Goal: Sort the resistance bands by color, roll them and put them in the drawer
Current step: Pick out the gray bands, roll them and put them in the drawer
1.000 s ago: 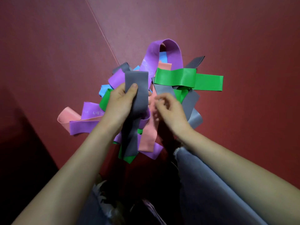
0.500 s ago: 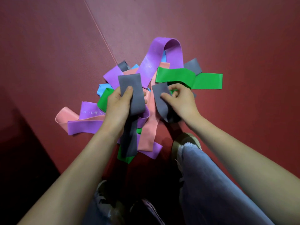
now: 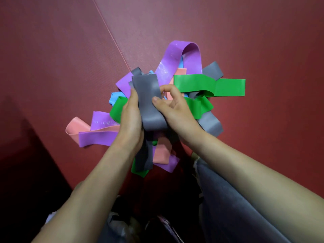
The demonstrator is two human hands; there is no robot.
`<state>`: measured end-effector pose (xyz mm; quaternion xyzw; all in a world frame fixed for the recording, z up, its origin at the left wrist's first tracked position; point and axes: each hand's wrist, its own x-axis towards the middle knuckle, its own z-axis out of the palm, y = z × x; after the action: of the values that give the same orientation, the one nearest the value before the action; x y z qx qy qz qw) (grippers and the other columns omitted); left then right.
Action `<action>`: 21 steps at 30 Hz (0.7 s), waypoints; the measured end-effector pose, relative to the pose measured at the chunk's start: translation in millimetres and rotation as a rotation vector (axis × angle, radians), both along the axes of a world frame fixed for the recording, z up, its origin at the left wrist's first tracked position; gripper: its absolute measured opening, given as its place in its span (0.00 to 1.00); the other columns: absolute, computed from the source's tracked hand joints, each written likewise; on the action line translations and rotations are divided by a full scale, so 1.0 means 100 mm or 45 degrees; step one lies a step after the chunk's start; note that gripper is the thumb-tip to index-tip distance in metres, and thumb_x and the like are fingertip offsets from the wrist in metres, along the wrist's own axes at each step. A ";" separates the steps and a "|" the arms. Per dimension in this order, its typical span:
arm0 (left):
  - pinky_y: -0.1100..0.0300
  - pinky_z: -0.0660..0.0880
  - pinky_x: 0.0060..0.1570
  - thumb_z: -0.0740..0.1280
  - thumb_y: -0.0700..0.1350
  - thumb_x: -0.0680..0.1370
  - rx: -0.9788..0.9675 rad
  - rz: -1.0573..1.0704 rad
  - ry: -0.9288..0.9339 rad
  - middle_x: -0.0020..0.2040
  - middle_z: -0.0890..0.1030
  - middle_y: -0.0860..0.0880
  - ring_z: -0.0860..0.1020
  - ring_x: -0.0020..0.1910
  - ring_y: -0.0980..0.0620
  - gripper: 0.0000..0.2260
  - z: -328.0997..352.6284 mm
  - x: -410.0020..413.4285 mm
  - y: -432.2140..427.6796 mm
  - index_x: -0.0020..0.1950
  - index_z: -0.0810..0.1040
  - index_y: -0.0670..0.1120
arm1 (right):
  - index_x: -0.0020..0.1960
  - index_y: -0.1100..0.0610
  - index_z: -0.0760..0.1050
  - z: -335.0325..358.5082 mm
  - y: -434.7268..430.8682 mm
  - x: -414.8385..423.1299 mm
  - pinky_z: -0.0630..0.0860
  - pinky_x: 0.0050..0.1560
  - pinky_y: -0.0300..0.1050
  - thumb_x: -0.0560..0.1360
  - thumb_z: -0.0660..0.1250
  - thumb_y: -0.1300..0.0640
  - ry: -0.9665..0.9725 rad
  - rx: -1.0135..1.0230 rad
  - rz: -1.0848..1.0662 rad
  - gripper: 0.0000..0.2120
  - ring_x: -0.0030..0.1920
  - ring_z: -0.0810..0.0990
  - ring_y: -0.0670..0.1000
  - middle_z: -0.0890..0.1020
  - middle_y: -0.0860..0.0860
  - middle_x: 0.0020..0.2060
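Head view: band pile (image 3: pixel 191 88) on red mat (image 3: pixel 263 41).

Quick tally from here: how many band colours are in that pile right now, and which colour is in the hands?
Band colours in view: 5
Grey bands: in pile, and held between left hand and right hand
Purple: in pile
Green: in pile
Pink: in pile
Blue: in pile, mostly buried
Exact band counts per colour: cannot tell, overlapping.

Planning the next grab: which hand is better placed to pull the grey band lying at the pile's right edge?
The right hand: it sits beside that grey band, while the left hand is across the pile.
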<state>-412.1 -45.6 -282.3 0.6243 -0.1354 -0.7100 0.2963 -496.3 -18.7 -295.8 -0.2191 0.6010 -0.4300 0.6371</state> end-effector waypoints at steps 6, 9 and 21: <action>0.64 0.78 0.36 0.56 0.46 0.80 -0.178 -0.097 -0.136 0.29 0.82 0.56 0.80 0.30 0.59 0.12 0.03 -0.03 0.01 0.41 0.77 0.49 | 0.44 0.49 0.65 -0.03 0.01 0.04 0.64 0.32 0.46 0.73 0.63 0.60 0.104 -0.002 -0.042 0.08 0.31 0.68 0.54 0.71 0.66 0.28; 0.65 0.77 0.38 0.58 0.42 0.79 -0.244 -0.156 -0.150 0.32 0.82 0.54 0.80 0.31 0.59 0.10 0.01 -0.01 0.03 0.43 0.77 0.46 | 0.45 0.51 0.64 -0.03 0.04 0.04 0.71 0.32 0.40 0.75 0.62 0.65 0.093 0.007 -0.064 0.11 0.27 0.75 0.46 0.77 0.59 0.31; 0.61 0.77 0.42 0.56 0.42 0.80 -0.316 -0.033 -0.157 0.41 0.81 0.47 0.79 0.38 0.53 0.09 0.04 0.12 -0.10 0.46 0.75 0.45 | 0.57 0.56 0.71 -0.15 0.33 -0.09 0.69 0.57 0.43 0.66 0.65 0.43 0.727 -0.131 0.473 0.24 0.54 0.75 0.51 0.79 0.55 0.53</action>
<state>-400.6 -56.0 -278.3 0.6235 -0.2483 -0.6518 0.3531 -505.6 14.0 -310.3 -0.4680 0.6824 -0.2580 0.4987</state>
